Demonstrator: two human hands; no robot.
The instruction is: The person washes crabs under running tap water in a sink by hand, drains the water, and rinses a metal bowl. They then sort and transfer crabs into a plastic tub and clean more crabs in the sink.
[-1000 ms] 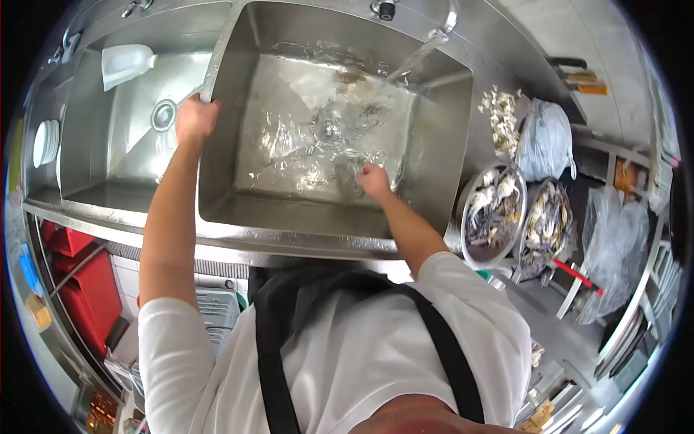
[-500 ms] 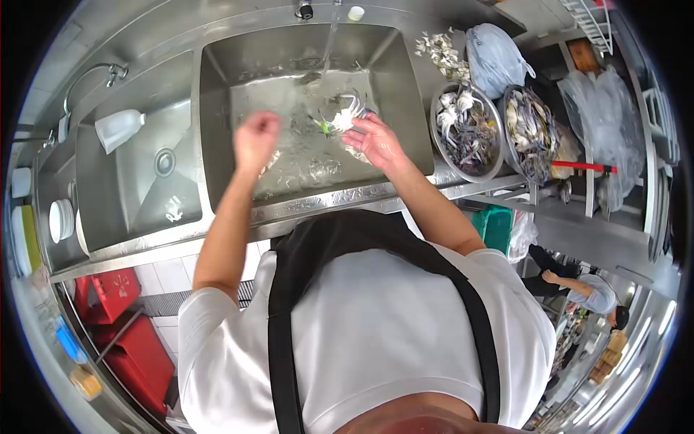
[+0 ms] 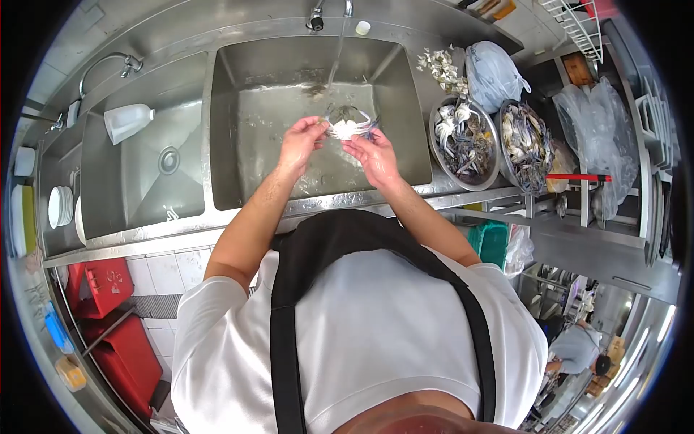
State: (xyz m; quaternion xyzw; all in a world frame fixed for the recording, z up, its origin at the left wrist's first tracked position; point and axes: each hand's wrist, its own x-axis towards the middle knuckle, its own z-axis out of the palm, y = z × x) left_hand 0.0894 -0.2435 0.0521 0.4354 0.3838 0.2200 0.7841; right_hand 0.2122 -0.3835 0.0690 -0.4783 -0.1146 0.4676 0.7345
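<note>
Over the large sink (image 3: 249, 184), both of my hands hold one crab (image 3: 347, 129), its pale underside turned up. My left hand (image 3: 302, 141) pinches the crab's left side between thumb and fingers. On the other side, my right hand (image 3: 372, 155) grips its right edge, fingers bent around the legs. Behind the crab, a stream of water (image 3: 337, 61) runs from the faucet (image 3: 348, 9) into the shallow water of the sink. Small pale bits lie in that water, too blurred to name.
Right of the sink stand a bowl of crabs (image 3: 464, 137) and another bowl of crabs (image 3: 525, 137). A pile of pale scraps (image 3: 439, 69) and a tied plastic bag (image 3: 493, 69) sit behind them. In the left basin lies a white jug (image 3: 129, 121). Another person (image 3: 577, 349) works at the lower right.
My left hand has come from the left and taken hold of the crab, which my right hand was holding alone. The green piece beside the crab no longer shows.
</note>
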